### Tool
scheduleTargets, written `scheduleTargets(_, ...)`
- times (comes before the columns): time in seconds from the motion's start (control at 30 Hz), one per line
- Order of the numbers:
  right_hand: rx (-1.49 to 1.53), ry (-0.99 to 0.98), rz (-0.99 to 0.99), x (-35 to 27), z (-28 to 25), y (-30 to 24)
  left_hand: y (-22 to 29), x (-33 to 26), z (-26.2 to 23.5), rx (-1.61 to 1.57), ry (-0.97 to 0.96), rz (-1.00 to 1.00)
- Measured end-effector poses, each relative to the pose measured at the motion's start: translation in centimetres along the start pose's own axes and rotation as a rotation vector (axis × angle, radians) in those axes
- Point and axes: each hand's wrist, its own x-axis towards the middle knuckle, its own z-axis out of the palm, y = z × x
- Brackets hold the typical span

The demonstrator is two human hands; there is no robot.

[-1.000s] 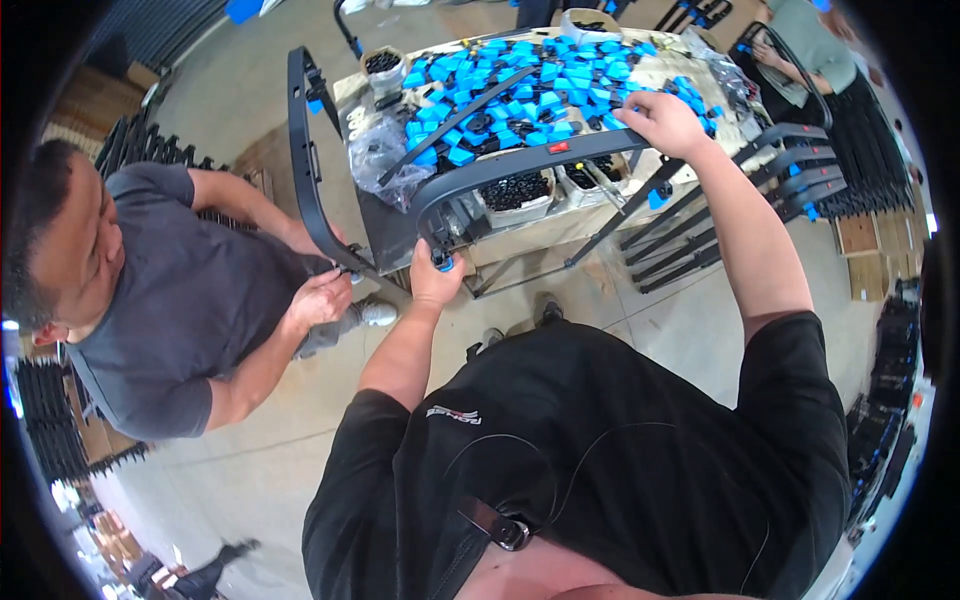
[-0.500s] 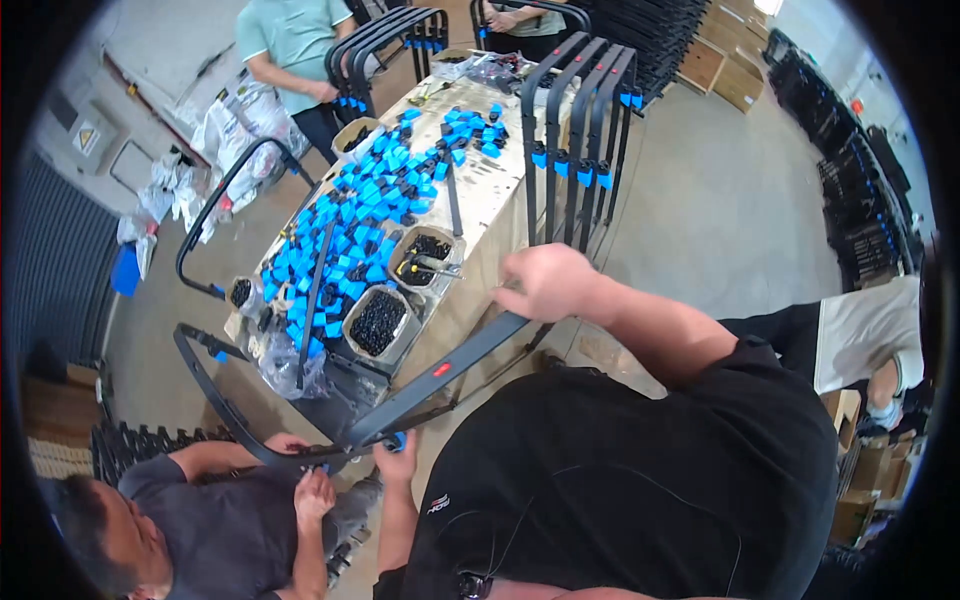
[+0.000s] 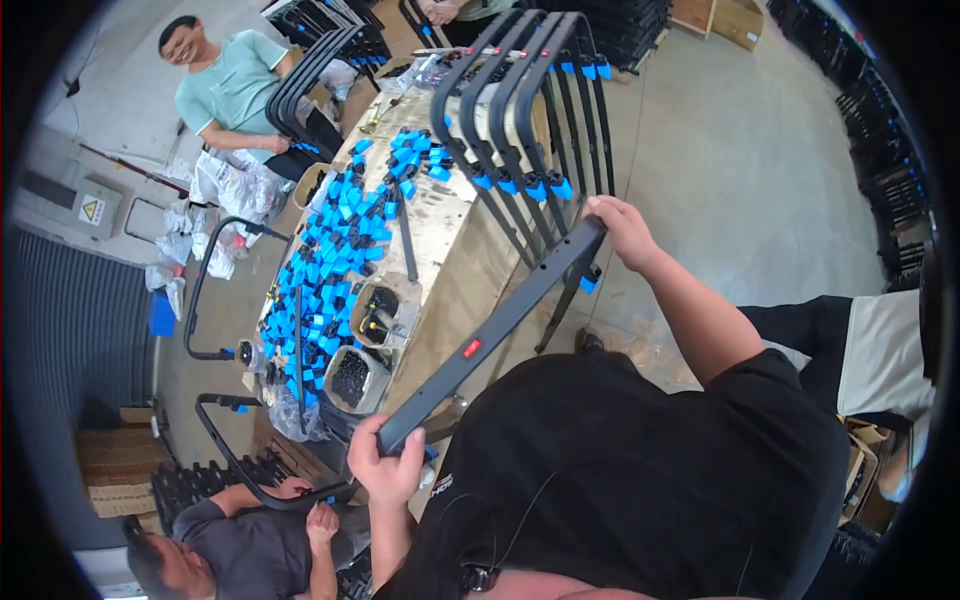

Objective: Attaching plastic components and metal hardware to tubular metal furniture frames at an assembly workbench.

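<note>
Across the front of my body I hold a black bent tube frame (image 3: 500,325) with a small red patch on its upper bar. My left hand (image 3: 388,468) is closed round the bar's lower left end, thumb on top. At the other end, my right hand (image 3: 622,235) grips the corner, where a blue clip (image 3: 590,279) shows on the leg below. Just beyond my right hand, several similar black frames (image 3: 512,110) with blue clips stand in a row at the table's edge.
Blue-and-black clips (image 3: 330,245) are heaped along the table (image 3: 440,250). Nearby are a bin of small black parts (image 3: 352,378) and one holding a tool (image 3: 380,318). One co-worker (image 3: 255,540) at lower left handles another frame (image 3: 225,450); another person (image 3: 235,95) stands at far left.
My right hand, blurred above the bar's end before, now grips the corner. My left hand has moved onto the bar's lower end. The view has shifted, and the far-left person's face now shows.
</note>
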Motion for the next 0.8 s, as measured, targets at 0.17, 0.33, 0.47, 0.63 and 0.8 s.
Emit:
scheduleTargets(0.17,0.264,-0.027,0.14,6.3,-6.4,4.6,8.4,7.6,4.8,-0.075,-0.259,-0.138)
scheduleTargets(0.33,-0.172,0.2,-0.138,13.2,-15.7,0.5,16.7,15.6,9.5,-0.192,-0.456,-0.21)
scheduleTargets(0.47,-0.234,0.501,-0.364,23.1,-23.7,-3.2,19.8,21.2,18.4,-0.273,-0.358,-0.086)
scheduleTargets(0.63,-0.084,0.335,-0.351,21.6,-29.9,-4.0,21.6,25.0,29.7,-0.464,-0.226,-0.029)
scheduleTargets(0.8,-0.019,0.279,0.223,8.9,-32.4,8.5,21.6,28.3,37.9,-0.505,-0.181,-0.018)
